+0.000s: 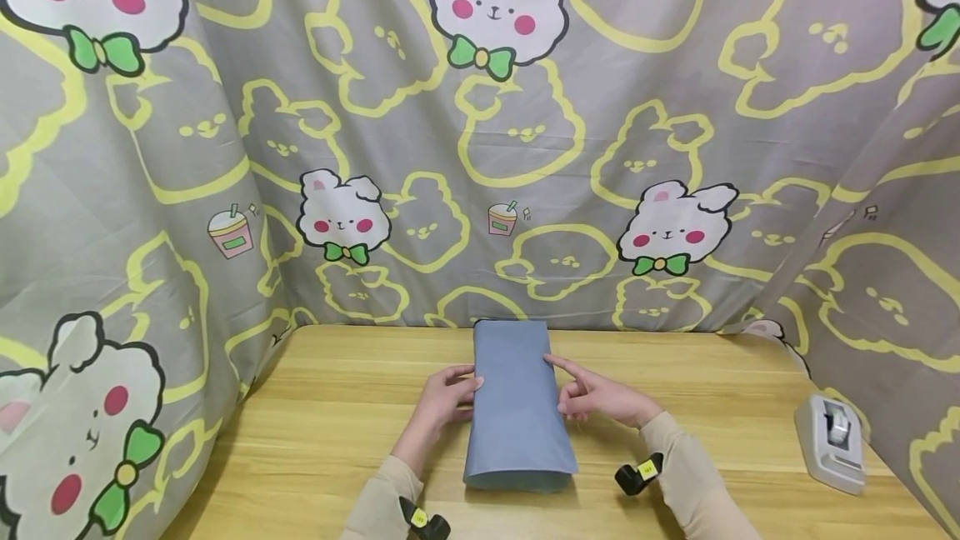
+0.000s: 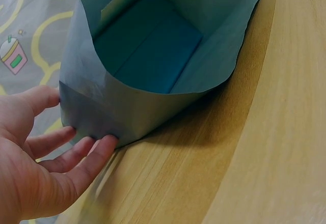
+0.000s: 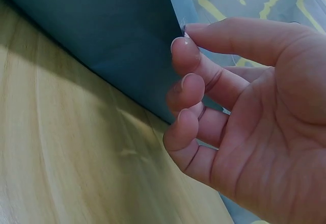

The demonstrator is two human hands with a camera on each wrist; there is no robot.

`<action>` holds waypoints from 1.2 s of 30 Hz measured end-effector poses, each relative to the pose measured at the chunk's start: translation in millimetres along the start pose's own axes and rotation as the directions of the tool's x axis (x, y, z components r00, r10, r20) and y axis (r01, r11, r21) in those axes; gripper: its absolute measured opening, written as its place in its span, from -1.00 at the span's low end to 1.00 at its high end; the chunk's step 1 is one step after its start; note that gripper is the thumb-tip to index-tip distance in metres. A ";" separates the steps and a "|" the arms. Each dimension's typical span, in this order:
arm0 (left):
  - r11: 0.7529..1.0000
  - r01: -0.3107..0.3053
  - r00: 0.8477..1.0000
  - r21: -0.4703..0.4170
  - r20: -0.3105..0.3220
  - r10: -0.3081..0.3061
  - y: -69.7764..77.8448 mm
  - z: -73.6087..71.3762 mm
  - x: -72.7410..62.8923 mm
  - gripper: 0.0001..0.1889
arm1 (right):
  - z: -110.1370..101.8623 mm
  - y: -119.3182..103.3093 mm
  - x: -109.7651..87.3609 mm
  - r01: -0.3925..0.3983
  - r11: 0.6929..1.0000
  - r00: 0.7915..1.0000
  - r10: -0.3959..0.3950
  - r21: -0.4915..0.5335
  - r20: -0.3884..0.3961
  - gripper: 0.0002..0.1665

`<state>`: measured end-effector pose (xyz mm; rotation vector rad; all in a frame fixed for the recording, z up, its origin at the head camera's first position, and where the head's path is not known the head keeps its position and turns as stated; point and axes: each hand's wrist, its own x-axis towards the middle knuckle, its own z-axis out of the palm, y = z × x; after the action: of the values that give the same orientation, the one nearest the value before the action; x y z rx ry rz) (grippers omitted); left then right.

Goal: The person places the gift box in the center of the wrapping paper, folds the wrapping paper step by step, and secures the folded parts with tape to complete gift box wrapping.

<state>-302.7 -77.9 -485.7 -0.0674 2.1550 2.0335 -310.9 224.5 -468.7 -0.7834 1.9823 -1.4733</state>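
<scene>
A blue-grey paper bag [image 1: 513, 407] lies lengthwise on the table, its mouth gaping toward me. Inside it, the left wrist view shows a folded, darker blue-green bottom [image 2: 153, 46]. My left hand [image 1: 448, 397] holds the bag's left side, thumb on the upper face and fingertips against the lower side. At the opposite edge, my right hand [image 1: 600, 397] reaches out its index finger to the bag, other fingers curled. A small shiny clear scrap, like tape [image 3: 185, 32], shows between thumb and fingertip beside the bag's edge in the right wrist view.
On the right of the wooden table [image 1: 330, 407] stands a white tape dispenser [image 1: 832, 444] with a roll in it. A grey curtain [image 1: 420, 132] with rabbit prints hangs behind the table and along both sides. Each sleeve carries a black wrist camera [image 1: 637, 473].
</scene>
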 end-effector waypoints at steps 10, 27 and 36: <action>1.000 -0.001 1.000 -0.013 0.002 0.001 0.1 -0.5 -1.4 -0.43 | 1.3 -1.7 -1.8 -0.015 1.000 1.000 0.014 -0.019 -0.027 0.03; 1.000 -0.001 1.000 -0.015 0.003 0.001 -1.0 0.5 -2.3 -0.42 | -8.2 -1.9 -12.8 -0.017 1.000 0.993 0.017 0.000 -0.115 -0.04; 1.000 -0.006 1.000 -0.026 0.006 0.006 0.0 0.0 -1.8 -0.43 | -14.3 0.5 -5.4 0.032 0.996 0.998 -0.027 0.078 -0.057 -0.06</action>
<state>-301.0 -78.0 -485.4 -0.0579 2.1277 2.0628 -317.6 237.8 -465.1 -0.7482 1.9483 -1.5963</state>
